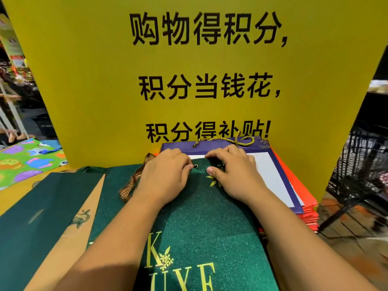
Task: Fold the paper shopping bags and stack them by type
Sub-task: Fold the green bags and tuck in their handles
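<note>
A glittery green paper bag (201, 217) with gold letters lies flat in front of me. My left hand (165, 175) and my right hand (233, 171) both hold its far top edge, fingers curled over the rim beside a metal eyelet (195, 165). The right thumb presses on the bag's face. The bag's striped gold ribbon handle (130, 183) hangs out to the left. Underneath and behind lies a purple bag (277, 177) with a white panel and a gold rope handle (226, 140). That purple bag rests on a stack of flat orange-red bags (308, 208).
A dark green bag (35, 206) and a kraft-brown bag (69, 238) with a fish print lie flat at the left. Farther left is a bright cartoon-printed sheet (25, 160). A tall yellow sign (189, 80) stands right behind the bags. A black wire basket (361, 164) is at the right.
</note>
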Action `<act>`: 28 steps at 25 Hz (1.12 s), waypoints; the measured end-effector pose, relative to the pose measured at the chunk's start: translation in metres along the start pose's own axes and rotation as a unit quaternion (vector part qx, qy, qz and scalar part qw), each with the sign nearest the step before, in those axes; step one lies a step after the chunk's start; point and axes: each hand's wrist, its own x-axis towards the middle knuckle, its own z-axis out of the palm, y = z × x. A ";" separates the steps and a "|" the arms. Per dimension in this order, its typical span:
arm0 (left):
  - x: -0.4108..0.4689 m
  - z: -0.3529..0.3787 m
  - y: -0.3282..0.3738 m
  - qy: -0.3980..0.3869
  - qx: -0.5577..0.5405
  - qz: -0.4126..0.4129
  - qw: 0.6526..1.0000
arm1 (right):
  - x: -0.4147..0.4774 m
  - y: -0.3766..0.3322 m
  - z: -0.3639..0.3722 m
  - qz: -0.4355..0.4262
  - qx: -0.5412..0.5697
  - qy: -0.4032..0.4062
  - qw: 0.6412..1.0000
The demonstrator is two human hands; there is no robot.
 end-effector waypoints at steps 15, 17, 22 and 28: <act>0.001 0.005 0.007 0.036 0.044 0.016 0.998 | -0.004 -0.003 -0.003 -0.012 -0.001 0.017 1.000; 0.001 0.006 0.006 0.032 0.040 0.009 0.999 | -0.005 -0.003 -0.003 -0.013 -0.002 0.016 1.000; 0.003 0.005 0.011 0.032 0.072 0.028 0.997 | -0.005 -0.003 -0.003 -0.022 -0.010 0.021 0.999; 0.001 0.001 0.010 0.033 0.060 0.011 0.998 | -0.007 -0.005 0.000 -0.056 -0.025 0.076 0.995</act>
